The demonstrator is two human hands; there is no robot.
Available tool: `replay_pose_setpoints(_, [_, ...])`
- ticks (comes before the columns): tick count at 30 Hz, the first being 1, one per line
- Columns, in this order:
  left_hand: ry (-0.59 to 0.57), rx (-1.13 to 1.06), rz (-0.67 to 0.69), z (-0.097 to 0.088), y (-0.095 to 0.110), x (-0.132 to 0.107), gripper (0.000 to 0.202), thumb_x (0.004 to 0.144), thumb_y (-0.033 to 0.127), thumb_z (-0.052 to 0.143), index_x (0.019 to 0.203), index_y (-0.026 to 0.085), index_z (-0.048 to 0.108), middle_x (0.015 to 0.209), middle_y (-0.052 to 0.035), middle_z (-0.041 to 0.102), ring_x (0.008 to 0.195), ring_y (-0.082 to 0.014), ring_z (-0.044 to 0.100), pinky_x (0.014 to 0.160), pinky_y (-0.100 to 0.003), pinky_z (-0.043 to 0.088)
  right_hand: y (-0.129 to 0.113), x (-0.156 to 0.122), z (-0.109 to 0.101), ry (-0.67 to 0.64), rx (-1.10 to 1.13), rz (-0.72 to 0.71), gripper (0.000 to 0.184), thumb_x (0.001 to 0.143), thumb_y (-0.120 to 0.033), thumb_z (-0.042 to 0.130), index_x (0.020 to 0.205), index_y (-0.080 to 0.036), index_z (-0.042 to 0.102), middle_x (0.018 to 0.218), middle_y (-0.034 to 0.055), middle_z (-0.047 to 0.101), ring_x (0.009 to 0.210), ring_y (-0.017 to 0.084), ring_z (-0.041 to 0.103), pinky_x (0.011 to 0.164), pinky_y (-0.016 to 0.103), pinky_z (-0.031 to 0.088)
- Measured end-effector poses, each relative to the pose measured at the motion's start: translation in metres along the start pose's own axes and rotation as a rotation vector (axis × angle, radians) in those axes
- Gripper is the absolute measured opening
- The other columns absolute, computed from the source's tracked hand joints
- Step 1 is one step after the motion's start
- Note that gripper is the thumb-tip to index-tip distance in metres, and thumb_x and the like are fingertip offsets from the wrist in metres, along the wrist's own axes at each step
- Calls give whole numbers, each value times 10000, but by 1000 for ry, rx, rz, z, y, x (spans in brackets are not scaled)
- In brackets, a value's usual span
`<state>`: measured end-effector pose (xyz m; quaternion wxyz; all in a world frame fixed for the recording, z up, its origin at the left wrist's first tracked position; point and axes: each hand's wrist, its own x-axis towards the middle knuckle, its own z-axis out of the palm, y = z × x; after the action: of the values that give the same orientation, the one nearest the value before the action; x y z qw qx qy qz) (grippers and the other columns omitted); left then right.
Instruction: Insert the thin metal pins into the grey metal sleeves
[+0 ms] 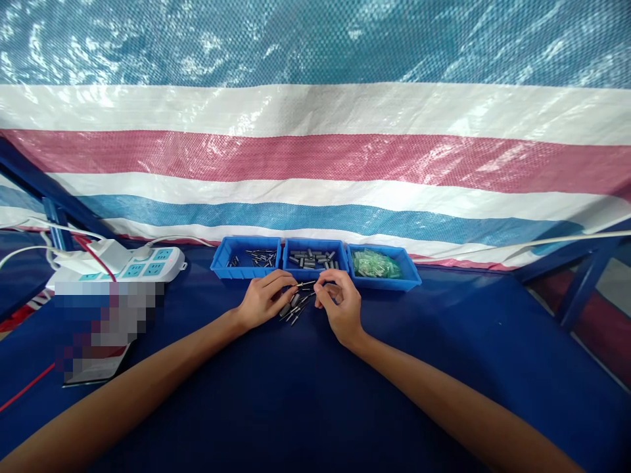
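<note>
My left hand (265, 299) and my right hand (340, 303) meet over a small heap of grey metal pins (294, 309) on the dark blue table cover. Both hands are pinched; a thin pin (306, 284) spans between their fingertips. Just behind the hands stand three blue trays in a row. The left tray (245, 258) holds thin pins, the middle tray (314, 257) holds short grey cylinders, and the right tray (384, 266) holds pale green pieces.
A white power strip (132, 266) with plugs and white and red cables lies at the left. A blurred-out object (101, 322) sits in front of it. A striped tarpaulin (315, 157) hangs behind the table. A blue metal frame (584, 282) stands at the right edge.
</note>
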<state>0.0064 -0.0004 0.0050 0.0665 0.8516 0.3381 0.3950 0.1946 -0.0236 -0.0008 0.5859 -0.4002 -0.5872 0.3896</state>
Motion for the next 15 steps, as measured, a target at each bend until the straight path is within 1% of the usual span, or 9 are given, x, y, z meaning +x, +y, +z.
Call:
replay_pose_setpoints(3, [10, 5, -10, -1, 1, 0, 152, 897, 248, 496, 925, 147, 606, 897, -64, 636, 565, -59, 531, 531, -169, 429, -1, 0, 0, -12, -5, 2, 132, 849, -281, 578, 946, -202, 533, 805, -10, 536, 509, 72, 541, 492, 217, 460])
replay_pose_setpoints(6, [17, -3, -10, -1, 1, 0, 151, 895, 240, 496, 927, 141, 606, 891, -67, 637, 580, -66, 543, 539, -172, 436, -1, 0, 0, -21, -5, 0, 118, 853, -272, 571, 946, -204, 544, 791, -11, 532, 518, 75, 537, 494, 217, 458])
replay_pose_setpoints(15, [43, -26, -1, -1, 1, 0, 128, 888, 214, 500, 930, 146, 600, 893, -73, 638, 699, -102, 590, 588, -187, 462, -3, 0, -1, -40, -52, 2, 134, 863, -301, 553, 946, -198, 574, 780, 0, 535, 517, 83, 533, 495, 226, 456])
